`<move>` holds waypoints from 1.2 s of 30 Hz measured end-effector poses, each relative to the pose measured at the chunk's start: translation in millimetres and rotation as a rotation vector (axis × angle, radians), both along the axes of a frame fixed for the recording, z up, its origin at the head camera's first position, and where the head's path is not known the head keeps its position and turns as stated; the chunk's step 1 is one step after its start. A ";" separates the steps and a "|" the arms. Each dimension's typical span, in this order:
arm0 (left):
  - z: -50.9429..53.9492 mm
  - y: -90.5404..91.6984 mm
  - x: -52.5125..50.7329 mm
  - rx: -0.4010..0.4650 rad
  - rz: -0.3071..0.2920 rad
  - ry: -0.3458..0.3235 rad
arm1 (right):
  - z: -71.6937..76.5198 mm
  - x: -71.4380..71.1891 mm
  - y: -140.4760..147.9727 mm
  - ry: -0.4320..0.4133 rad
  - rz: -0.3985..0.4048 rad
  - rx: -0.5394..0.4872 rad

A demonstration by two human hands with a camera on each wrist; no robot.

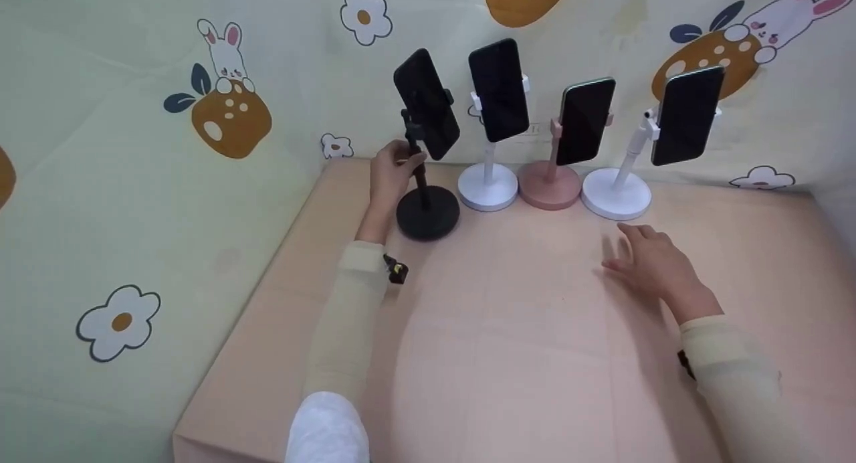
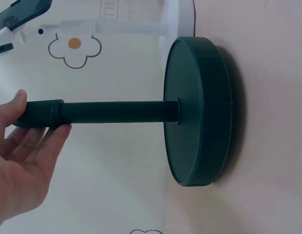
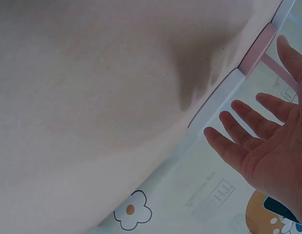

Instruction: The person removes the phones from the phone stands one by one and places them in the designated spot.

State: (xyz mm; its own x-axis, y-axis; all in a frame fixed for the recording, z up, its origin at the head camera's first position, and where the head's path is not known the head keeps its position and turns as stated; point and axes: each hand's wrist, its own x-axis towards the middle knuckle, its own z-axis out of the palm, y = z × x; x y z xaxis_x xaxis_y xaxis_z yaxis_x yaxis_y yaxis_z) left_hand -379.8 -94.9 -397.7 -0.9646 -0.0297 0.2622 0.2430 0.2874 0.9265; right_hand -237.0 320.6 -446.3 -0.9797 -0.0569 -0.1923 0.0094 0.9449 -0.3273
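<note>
Peach cloth lies nearest me, and above it the right hand spreads its fingers, holding nothing. Further off, the left hand pinches the black stand by its post; its base sits on the cloth at the left end of a row of stands. I see its post rise with a slight leftward lean, its phone slanting from upper left to lower right. Only my head view shows that phone; my left wrist view alone reveals the ribbed collar between thumb and fingers. Behind stands the patterned wall
</note>
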 end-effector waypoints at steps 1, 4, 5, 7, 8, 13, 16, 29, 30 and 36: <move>-0.4 1.0 1.0 0.002 -0.007 0.003 | 0.1 0.1 0.2 -0.002 0.000 0.001; -1.9 4.3 5.3 -0.005 -0.014 0.000 | -0.6 1.0 -0.3 -0.005 -0.002 0.000; -2.7 5.5 6.6 -0.013 -0.013 -0.003 | -1.4 2.0 -0.6 0.005 0.003 -0.004; -4.8 8.0 9.4 -0.023 -0.015 -0.008 | -3.6 3.9 -1.8 0.024 0.011 -0.007; -6.3 9.2 10.8 -0.029 -0.014 -0.008 | -4.5 4.9 -2.6 0.031 0.016 -0.007; -13.4 14.1 15.9 -0.049 -0.021 -0.013 | -8.9 6.3 -5.6 0.024 0.028 -0.008; -12.7 16.5 17.5 -0.051 -0.025 -0.019 | -9.2 4.9 -7.2 0.011 0.022 -0.012; -4.8 23.0 21.6 -0.067 -0.031 0.006 | -5.6 -0.7 -11.5 0.016 0.018 -0.028; -4.2 23.9 22.5 -0.068 -0.035 0.007 | -5.3 -0.8 -11.5 0.020 0.021 -0.027; -0.2 28.3 26.8 -0.078 -0.059 0.027 | -3.1 -1.3 -11.5 0.045 0.030 -0.027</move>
